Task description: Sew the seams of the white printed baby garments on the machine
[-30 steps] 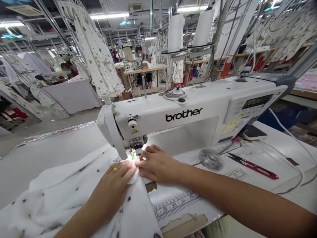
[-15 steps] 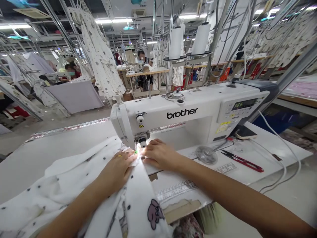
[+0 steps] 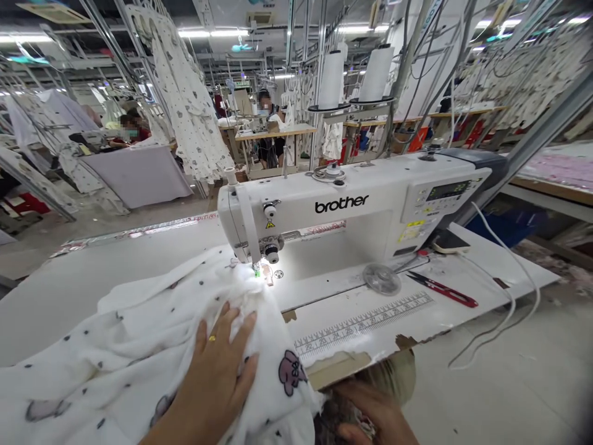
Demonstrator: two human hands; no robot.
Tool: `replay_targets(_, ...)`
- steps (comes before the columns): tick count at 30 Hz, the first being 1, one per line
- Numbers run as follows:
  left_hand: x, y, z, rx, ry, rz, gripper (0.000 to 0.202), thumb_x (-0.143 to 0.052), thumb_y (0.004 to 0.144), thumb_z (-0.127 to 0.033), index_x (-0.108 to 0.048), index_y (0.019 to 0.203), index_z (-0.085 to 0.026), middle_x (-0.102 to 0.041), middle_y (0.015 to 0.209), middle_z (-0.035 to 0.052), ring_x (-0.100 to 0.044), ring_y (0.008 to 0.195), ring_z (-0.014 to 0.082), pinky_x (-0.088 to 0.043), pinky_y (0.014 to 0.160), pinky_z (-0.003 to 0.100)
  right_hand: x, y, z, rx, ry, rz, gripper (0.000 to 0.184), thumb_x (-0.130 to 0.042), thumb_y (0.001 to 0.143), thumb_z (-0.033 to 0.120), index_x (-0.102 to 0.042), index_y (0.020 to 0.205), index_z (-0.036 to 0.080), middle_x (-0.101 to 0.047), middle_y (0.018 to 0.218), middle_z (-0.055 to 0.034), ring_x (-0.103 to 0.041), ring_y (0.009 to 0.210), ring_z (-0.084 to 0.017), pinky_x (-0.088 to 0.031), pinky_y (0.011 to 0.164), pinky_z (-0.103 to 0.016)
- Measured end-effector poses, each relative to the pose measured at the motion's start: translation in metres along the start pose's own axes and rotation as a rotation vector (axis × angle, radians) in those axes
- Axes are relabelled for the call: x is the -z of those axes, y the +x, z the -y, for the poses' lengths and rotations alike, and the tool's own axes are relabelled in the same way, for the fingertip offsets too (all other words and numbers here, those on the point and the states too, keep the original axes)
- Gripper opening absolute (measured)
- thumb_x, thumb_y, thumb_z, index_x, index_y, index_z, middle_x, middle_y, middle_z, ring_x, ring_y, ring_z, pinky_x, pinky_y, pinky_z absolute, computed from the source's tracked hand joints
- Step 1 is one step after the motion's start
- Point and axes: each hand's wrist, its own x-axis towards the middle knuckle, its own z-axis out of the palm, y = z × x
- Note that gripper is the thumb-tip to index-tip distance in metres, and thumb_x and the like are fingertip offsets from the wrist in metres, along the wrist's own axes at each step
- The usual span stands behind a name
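A white printed fabric [image 3: 115, 346] with dark dots and a pink animal figure lies bunched on the sewing table [image 3: 139, 253], its far edge under the needle of the white Brother sewing machine [image 3: 343, 210]. My left hand [image 3: 217, 364] lies flat on the fabric, fingers spread, a ring on one finger. My right hand [image 3: 370, 414] is low at the table's front edge, below the tabletop, fingers curled against patterned cloth there; what it holds I cannot make out.
Red thread snips [image 3: 445, 289] and a round metal disc [image 3: 382, 278] lie right of the machine, with a printed ruler [image 3: 365, 322] along the chipped front edge. Thread cones [image 3: 376, 71] stand behind. Other people sit at distant tables among hanging garments [image 3: 189, 105].
Both hands have drawn back from the needle. My left hand slid toward me over the fabric and spread flat. My right hand dropped off the table to below its front edge.
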Motion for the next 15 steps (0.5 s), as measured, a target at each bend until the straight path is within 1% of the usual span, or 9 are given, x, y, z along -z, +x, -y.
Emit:
replay_targets(1, 0.000, 0.008, 0.004, 0.006, -0.021, 0.037, 0.050, -0.044, 0.093, -0.025, -0.040, 0.143, -0.026, -0.046, 0.143, 0.0142, -0.033, 0.142, 0.0351, -0.030, 0.106, 0.068, -0.010, 0.005, 0.004, -0.102, 0.090, 0.066, 0.034, -0.060, 0.089, 0.045, -0.070, 0.111, 0.021, -0.073, 0.100, -0.0099, -0.069, 0.093, -0.026, -0.055, 0.081, -0.031)
replay_targets(2, 0.001, 0.016, 0.009, -0.001, -0.040, 0.065, 0.049, -0.044, 0.093, -0.024, -0.042, 0.141, -0.025, -0.046, 0.142, 0.0145, -0.034, 0.141, 0.0353, -0.030, 0.106, 0.069, -0.020, 0.010, 0.010, -0.191, 0.194, 0.132, 0.035, -0.058, 0.089, 0.049, -0.074, 0.099, 0.019, -0.072, 0.091, -0.0088, -0.068, 0.088, -0.026, -0.053, 0.080, -0.031)
replay_targets(4, 0.007, 0.035, 0.025, -0.038, -0.078, 0.095, 0.045, -0.044, 0.090, -0.021, -0.047, 0.135, -0.022, -0.048, 0.140, 0.0153, -0.036, 0.139, 0.0353, -0.030, 0.106, 0.069, -0.044, 0.018, 0.023, -0.367, 0.458, 0.260, 0.046, -0.058, 0.087, 0.058, -0.073, 0.072, 0.017, -0.063, 0.066, -0.0038, -0.062, 0.069, -0.021, -0.049, 0.069, -0.028)
replay_targets(6, 0.018, 0.052, 0.046, -0.118, -0.121, 0.111, 0.041, -0.045, 0.087, -0.017, -0.053, 0.127, -0.019, -0.050, 0.138, 0.0151, -0.040, 0.136, 0.0333, -0.031, 0.108, 0.064, -0.069, 0.022, 0.033, -0.495, 0.748, 0.352, 0.050, -0.066, 0.076, 0.066, -0.070, 0.069, 0.016, -0.058, 0.063, -0.0011, -0.056, 0.065, -0.017, -0.045, 0.064, -0.025)
replay_targets(8, 0.032, 0.061, 0.066, -0.218, -0.168, 0.141, 0.039, -0.045, 0.083, -0.012, -0.057, 0.120, -0.019, -0.053, 0.136, 0.0131, -0.044, 0.133, 0.0290, -0.034, 0.111, 0.057, -0.094, 0.021, 0.036, -0.531, 0.957, 0.452, 0.057, -0.073, 0.064, 0.072, -0.067, 0.068, 0.016, -0.056, 0.066, -0.0007, -0.052, 0.066, -0.015, -0.041, 0.061, -0.023)
replay_targets(10, 0.045, 0.060, 0.080, -0.283, -0.191, 0.173, 0.043, -0.043, 0.078, -0.006, -0.057, 0.117, -0.020, -0.054, 0.137, 0.0104, -0.045, 0.134, 0.0253, -0.036, 0.113, 0.050, -0.111, 0.017, 0.033, -0.519, 0.966, 0.514, 0.061, -0.074, 0.058, 0.074, -0.060, 0.059, 0.015, -0.051, 0.062, 0.0004, -0.047, 0.061, -0.012, -0.035, 0.057, -0.022)
replay_targets(11, 0.050, 0.054, 0.085, -0.294, -0.185, 0.194, 0.047, -0.042, 0.076, -0.004, -0.057, 0.117, -0.021, -0.054, 0.139, 0.0090, -0.044, 0.136, 0.0242, -0.035, 0.114, 0.049, -0.116, 0.015, 0.031, -0.511, 0.899, 0.493, 0.061, -0.073, 0.059, 0.074, -0.056, 0.056, 0.015, -0.048, 0.059, 0.0013, -0.044, 0.059, -0.011, -0.033, 0.055, -0.022)
replay_targets(13, 0.054, 0.035, 0.087, -0.252, -0.133, 0.224, 0.060, -0.040, 0.070, 0.000, -0.053, 0.124, -0.023, -0.052, 0.144, 0.0062, -0.041, 0.139, 0.0230, -0.033, 0.115, 0.049, -0.116, 0.010, 0.026, -0.479, 0.718, 0.407, 0.057, -0.069, 0.068, 0.070, -0.053, 0.056, 0.016, -0.046, 0.058, 0.0018, -0.042, 0.058, -0.011, -0.032, 0.054, -0.022)
replay_targets(15, 0.054, 0.007, 0.086, -0.162, -0.038, 0.215, 0.071, -0.039, 0.067, 0.001, -0.046, 0.133, -0.024, -0.052, 0.145, 0.0056, -0.046, 0.136, 0.0232, -0.034, 0.115, 0.050, -0.107, 0.007, 0.025, -0.449, 0.581, 0.338, 0.051, -0.061, 0.078, 0.065, -0.060, 0.063, 0.016, -0.051, 0.064, 0.0003, -0.047, 0.063, -0.014, -0.036, 0.057, -0.023)
